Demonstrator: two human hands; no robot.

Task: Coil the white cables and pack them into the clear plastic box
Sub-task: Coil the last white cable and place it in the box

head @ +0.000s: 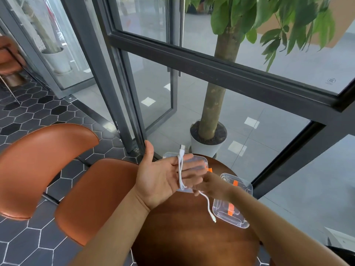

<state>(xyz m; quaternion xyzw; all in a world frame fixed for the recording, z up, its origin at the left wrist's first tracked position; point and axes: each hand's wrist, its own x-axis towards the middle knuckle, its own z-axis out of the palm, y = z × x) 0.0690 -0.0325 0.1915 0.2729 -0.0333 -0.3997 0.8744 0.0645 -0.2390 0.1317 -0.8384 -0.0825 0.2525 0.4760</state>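
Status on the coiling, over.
Left hand flat, white cable looped round its fingers. Right hand pinching the tail, end dangling. Clear plastic box on table, cable not in yet.

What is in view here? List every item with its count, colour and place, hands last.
table: one, brown wood, round, bottom centre
white cable: one, white, wound round the fingers of the left hand; one plug sticks up, the other end dangles above the table
clear plastic boxes: two, clear with orange latches, on the table; one behind the left hand, one under the right forearm
chair: one, orange-brown, left of the table; another partly seen far left
potted trees: two, white pots, behind the glass
floor tiles: dark hexagons, left
left hand: palm up, fingers straight
right hand: pinches the cable beneath the loops
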